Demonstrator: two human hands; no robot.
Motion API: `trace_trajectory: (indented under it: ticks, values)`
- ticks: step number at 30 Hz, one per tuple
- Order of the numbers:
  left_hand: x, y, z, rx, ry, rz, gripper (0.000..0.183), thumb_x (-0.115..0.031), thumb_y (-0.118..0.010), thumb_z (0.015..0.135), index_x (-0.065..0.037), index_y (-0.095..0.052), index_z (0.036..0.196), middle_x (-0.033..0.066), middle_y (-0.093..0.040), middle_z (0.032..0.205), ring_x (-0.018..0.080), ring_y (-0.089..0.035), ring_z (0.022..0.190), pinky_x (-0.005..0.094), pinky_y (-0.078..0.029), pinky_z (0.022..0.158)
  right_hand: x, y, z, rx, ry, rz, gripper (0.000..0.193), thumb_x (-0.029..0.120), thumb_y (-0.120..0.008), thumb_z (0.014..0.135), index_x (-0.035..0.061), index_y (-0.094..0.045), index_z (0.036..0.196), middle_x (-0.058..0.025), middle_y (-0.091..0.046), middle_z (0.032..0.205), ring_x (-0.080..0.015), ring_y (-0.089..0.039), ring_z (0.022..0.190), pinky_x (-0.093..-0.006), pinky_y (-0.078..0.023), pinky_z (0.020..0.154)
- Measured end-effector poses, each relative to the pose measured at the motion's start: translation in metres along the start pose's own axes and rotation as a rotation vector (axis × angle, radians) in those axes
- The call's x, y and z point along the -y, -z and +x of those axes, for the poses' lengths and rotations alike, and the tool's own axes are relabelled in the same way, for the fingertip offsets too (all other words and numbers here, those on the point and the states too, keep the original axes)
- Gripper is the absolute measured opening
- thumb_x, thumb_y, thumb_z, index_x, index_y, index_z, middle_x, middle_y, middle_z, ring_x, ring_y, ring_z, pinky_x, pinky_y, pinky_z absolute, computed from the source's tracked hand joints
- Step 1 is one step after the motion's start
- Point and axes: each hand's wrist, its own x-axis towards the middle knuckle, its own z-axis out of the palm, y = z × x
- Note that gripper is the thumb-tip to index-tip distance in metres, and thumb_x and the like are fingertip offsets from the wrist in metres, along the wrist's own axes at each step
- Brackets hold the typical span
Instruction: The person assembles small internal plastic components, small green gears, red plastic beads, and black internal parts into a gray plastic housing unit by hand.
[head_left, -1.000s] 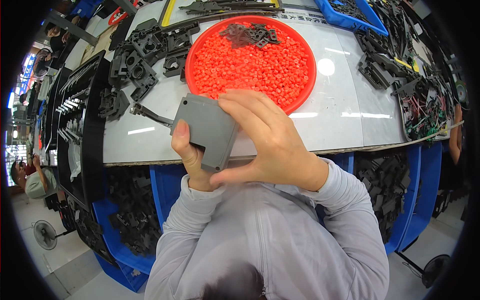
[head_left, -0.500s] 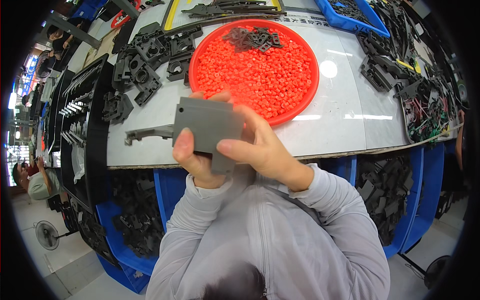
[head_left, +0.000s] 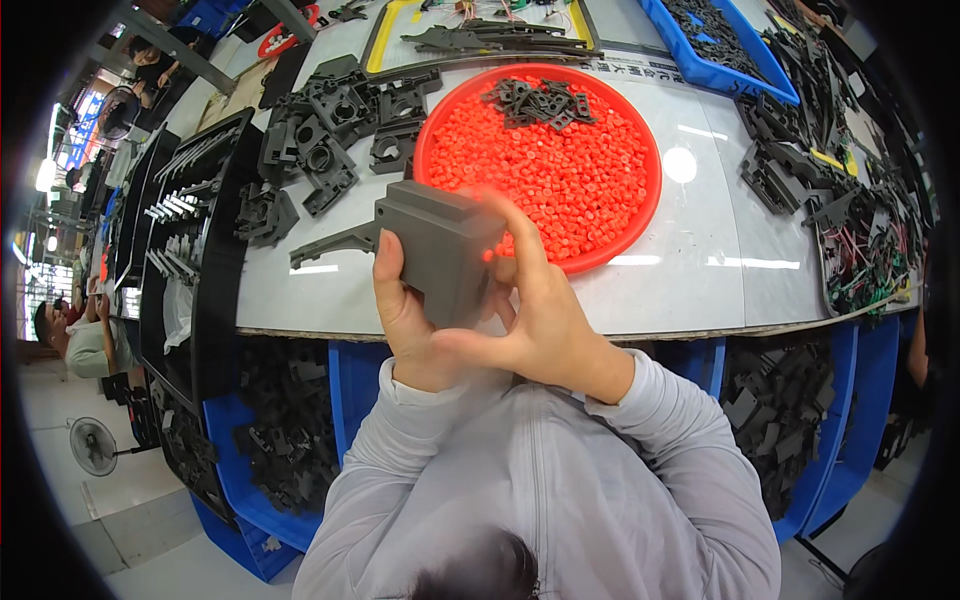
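Observation:
A dark grey boxy plastic housing (head_left: 430, 240) is held tilted above the near edge of the table. My left hand (head_left: 412, 325) is closed on its left and lower side, thumb upright against the front face. Round the right side curls my right hand (head_left: 545, 325), its fingers partly blurred and its thumb by the left palm. Near those fingers, at the housing's right edge, shows a small red cap (head_left: 488, 256); whether it is gripped or seated I cannot tell. A thin grey arm-shaped piece (head_left: 335, 244) sticks out left of the housing; whether it is joined is hidden.
Beyond my hands stands a round red tray (head_left: 650, 190) full of small red caps, with flat dark pieces (head_left: 540, 103) on top. Grey moulded parts (head_left: 325, 125) lie left of it. A blue tray (head_left: 785, 92) stands far right; blue bins (head_left: 345, 385) hold parts below the table edge.
The housing has turned from its flat face to show its thickness. My right thumb has left its front and moved down toward the left palm. The whole view has shifted slightly.

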Motion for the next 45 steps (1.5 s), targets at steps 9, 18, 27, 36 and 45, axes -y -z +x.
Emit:
trace_trajectory:
  ticks: [9,18,27,36,45]
  values:
    - [0.001,-0.002,0.004,-0.026,0.001,-0.162,0.048,-0.051,-0.046,0.087,-0.009,-0.055,0.108,0.0065,-0.062,0.098,0.0191,-0.062,0.083,0.0306,-0.054,0.071,-0.017,-0.011,0.009,-0.068,0.119,-0.086,0.096,0.024,-0.076,0.065,-0.0013,-0.018,0.137,-0.0159,-0.062,0.09,-0.0163,-0.06,0.069,-0.024,-0.045,0.057]
    - [-0.028,0.002,-0.006,0.101,-0.027,0.064,0.057,-0.051,-0.039,0.09,-0.005,-0.045,0.122,0.0086,-0.06,0.096,0.0198,-0.06,0.071,0.0341,-0.051,0.052,0.002,-0.002,0.008,0.275,0.081,0.202,0.092,0.014,-0.072,0.069,0.0004,-0.015,0.14,-0.0076,-0.061,0.081,-0.015,-0.057,0.07,-0.0287,-0.042,0.086]
    - [-0.12,0.025,-0.052,-0.178,-0.461,0.403,0.03,-0.01,-0.057,0.082,-0.002,-0.052,0.11,0.0069,-0.059,0.1,0.0182,-0.058,0.091,0.0319,-0.048,0.083,-0.011,-0.003,-0.012,0.236,-0.107,0.211,0.056,0.0,-0.055,0.077,-0.0034,-0.035,0.13,-0.0068,-0.061,0.076,-0.0131,-0.057,0.073,-0.026,-0.043,0.075]
    - [-0.385,0.142,-0.106,-0.675,-1.034,0.858,0.036,0.0,-0.063,0.072,0.002,-0.052,0.106,0.0085,-0.06,0.094,0.0195,-0.058,0.085,0.0312,-0.047,0.077,-0.042,0.065,-0.057,-0.067,0.099,-0.394,0.026,-0.001,-0.056,0.076,-0.0051,-0.057,0.102,-0.0097,-0.06,0.067,-0.0177,-0.058,0.059,-0.0271,-0.044,0.061]
    - [-0.461,0.268,-0.043,-0.924,-0.809,1.031,0.04,0.003,-0.063,0.067,0.006,-0.052,0.105,0.0137,-0.06,0.096,0.0232,-0.059,0.083,0.0312,-0.045,0.077,-0.032,0.071,-0.086,-0.252,0.053,-0.812,0.018,0.005,-0.053,0.087,-0.0067,-0.058,0.099,-0.0171,-0.056,0.082,-0.0277,-0.055,0.072,-0.0342,-0.046,0.067]
